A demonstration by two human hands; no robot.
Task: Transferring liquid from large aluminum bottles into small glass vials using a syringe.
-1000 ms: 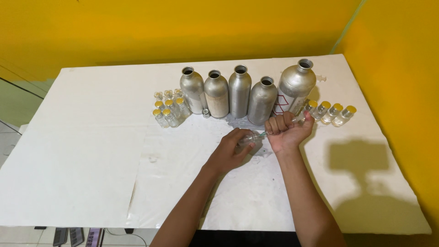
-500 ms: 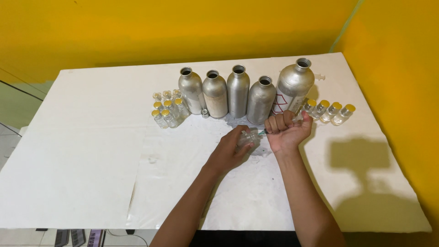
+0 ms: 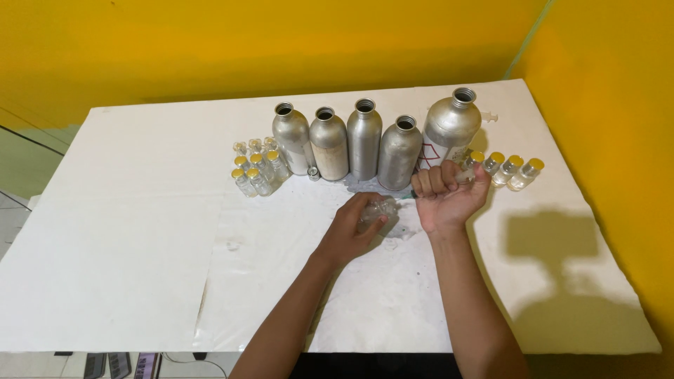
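Observation:
My left hand [image 3: 352,228] grips a small clear glass vial [image 3: 377,209] on its side, just above the white table [image 3: 140,238]. My right hand [image 3: 444,195] is closed in a fist around a clear syringe [image 3: 463,175]. Its thin green-hubbed needle end points left toward the vial's mouth, and the two hands sit close together. Right behind the hands stands a row of several open silver metal bottles [image 3: 364,147], the largest one [image 3: 451,130] at the right.
Several small yellow-capped vials [image 3: 256,168] cluster left of the bottles. Another short row of yellow-capped vials [image 3: 509,170] lies at the right, beside my right hand. A second syringe [image 3: 489,117] lies behind the big bottle. Yellow walls close the back and right.
My right hand has shifted a little up and to the right with the syringe, drawing its needle back from the vial. My left hand keeps the vial nearly still.

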